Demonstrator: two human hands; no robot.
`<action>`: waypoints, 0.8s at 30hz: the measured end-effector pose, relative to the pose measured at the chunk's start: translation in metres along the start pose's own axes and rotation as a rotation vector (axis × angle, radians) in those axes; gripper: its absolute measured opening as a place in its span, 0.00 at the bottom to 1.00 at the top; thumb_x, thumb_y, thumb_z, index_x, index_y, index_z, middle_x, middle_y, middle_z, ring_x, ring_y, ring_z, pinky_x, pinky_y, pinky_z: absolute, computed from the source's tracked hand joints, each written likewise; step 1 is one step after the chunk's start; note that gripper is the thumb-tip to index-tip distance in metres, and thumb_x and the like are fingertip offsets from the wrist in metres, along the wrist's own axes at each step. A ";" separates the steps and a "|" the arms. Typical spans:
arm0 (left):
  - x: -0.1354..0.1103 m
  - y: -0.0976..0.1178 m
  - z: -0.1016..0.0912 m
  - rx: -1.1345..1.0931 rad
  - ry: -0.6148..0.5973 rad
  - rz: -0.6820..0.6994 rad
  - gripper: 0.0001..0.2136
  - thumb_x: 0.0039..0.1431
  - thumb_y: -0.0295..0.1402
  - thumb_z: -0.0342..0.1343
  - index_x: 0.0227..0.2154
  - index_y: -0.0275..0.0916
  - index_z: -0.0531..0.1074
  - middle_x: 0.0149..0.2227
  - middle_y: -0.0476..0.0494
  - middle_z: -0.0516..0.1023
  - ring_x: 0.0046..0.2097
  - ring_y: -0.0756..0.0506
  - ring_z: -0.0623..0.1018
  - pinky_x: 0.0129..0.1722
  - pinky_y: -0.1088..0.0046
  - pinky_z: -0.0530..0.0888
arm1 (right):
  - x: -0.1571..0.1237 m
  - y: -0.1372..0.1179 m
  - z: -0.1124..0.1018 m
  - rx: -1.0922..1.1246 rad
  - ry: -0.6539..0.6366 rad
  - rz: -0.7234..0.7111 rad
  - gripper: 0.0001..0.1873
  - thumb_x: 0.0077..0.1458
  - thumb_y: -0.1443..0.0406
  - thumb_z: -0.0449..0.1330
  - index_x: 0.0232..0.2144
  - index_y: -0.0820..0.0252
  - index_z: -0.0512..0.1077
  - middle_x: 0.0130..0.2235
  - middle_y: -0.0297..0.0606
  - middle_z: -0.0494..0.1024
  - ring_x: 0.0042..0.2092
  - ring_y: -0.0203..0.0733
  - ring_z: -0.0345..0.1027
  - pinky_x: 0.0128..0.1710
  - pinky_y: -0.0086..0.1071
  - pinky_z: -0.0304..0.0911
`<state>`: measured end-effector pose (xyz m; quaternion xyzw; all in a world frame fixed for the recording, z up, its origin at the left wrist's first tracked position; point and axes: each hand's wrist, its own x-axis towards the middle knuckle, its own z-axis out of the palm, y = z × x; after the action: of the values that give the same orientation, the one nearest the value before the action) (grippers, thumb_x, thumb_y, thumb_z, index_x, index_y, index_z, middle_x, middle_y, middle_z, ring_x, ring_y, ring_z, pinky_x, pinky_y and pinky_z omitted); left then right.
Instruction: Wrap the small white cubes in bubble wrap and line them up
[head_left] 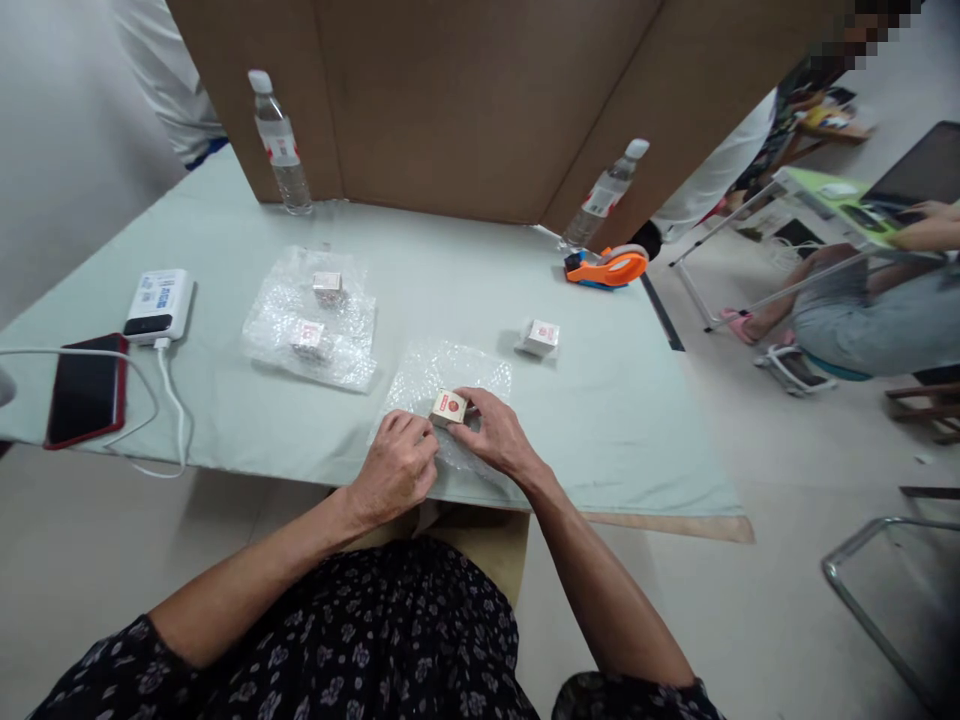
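Note:
My right hand point(495, 432) holds a small cream box with red print point(449, 407), thumb in front and fingers behind. Under the box lies a sheet of bubble wrap point(420, 375). My left hand point(401, 462) is closed over the left part of that sheet, its fingertips close to the box's left corner. Whatever is between those fingers is hidden. To the left, two small boxes, one farther back point(328, 287) and one nearer point(308, 337), sit on other bubble wrap point(274, 310). A further small box in clear wrapping point(541, 338) stands to the right.
An orange tape dispenser point(611, 267) and a water bottle point(604, 195) stand at the back right, another bottle point(281, 145) at the back left. Cardboard panels point(450, 110) close off the back. A power bank point(161, 303) and phone point(88, 390) lie left. A person point(877, 310) sits far right.

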<state>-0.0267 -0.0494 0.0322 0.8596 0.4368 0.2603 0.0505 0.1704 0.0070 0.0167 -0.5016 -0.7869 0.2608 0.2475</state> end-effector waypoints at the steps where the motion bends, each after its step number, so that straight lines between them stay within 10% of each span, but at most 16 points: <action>1: 0.002 0.000 -0.002 -0.016 0.005 -0.007 0.05 0.54 0.22 0.53 0.30 0.37 0.72 0.38 0.39 0.76 0.41 0.41 0.71 0.46 0.60 0.70 | 0.001 0.000 -0.001 0.004 -0.008 0.003 0.24 0.51 0.65 0.62 0.52 0.57 0.69 0.51 0.45 0.77 0.50 0.50 0.71 0.51 0.46 0.67; 10: 0.056 -0.021 -0.007 -0.246 -0.113 -0.265 0.06 0.51 0.23 0.55 0.30 0.39 0.73 0.52 0.38 0.78 0.55 0.39 0.75 0.54 0.58 0.70 | -0.010 -0.004 -0.052 0.443 -0.180 0.100 0.27 0.57 0.51 0.60 0.56 0.54 0.67 0.57 0.45 0.73 0.57 0.50 0.70 0.57 0.47 0.65; 16: 0.065 -0.029 -0.001 -0.428 -0.166 -0.353 0.06 0.53 0.25 0.53 0.28 0.39 0.74 0.43 0.43 0.80 0.42 0.45 0.78 0.41 0.68 0.73 | -0.015 -0.004 -0.027 0.277 0.052 0.057 0.07 0.56 0.59 0.62 0.32 0.55 0.74 0.48 0.41 0.78 0.52 0.47 0.72 0.55 0.45 0.64; 24: 0.067 -0.031 -0.001 -0.519 -0.172 -0.342 0.06 0.51 0.23 0.53 0.25 0.38 0.73 0.33 0.47 0.79 0.38 0.47 0.76 0.41 0.71 0.71 | -0.013 -0.003 -0.017 0.417 0.125 0.140 0.08 0.54 0.59 0.62 0.27 0.56 0.72 0.43 0.40 0.81 0.44 0.45 0.75 0.46 0.39 0.68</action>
<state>-0.0171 0.0212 0.0507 0.7508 0.4882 0.2773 0.3479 0.1843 -0.0032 0.0297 -0.5081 -0.6623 0.4030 0.3753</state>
